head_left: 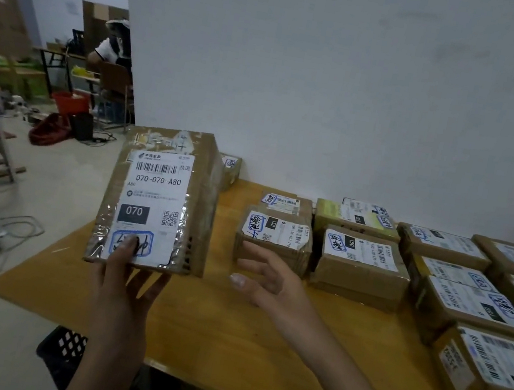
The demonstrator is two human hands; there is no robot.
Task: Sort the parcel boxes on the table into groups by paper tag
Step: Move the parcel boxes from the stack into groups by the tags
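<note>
While I look down from the head camera, the wooden table (225, 332) fills the lower view, set against a white wall (337, 72). Sorted parcel boxes (363, 263) sit in rows on its right half, tags facing up, packed close, several touching. I hold one large parcel (159, 199) raised over the table's left end, tilted toward me; its paper tag (154, 201) reads 070-070-A80, with a blue-outlined handwritten mark at the bottom. My left hand (127, 289) grips the parcel's near edge, thumb pressed on that mark, fingers underneath. My right hand (268, 282) hangs released, fingers spread, just before a small box (275, 238) tagged 15H, not touching it.
</note>
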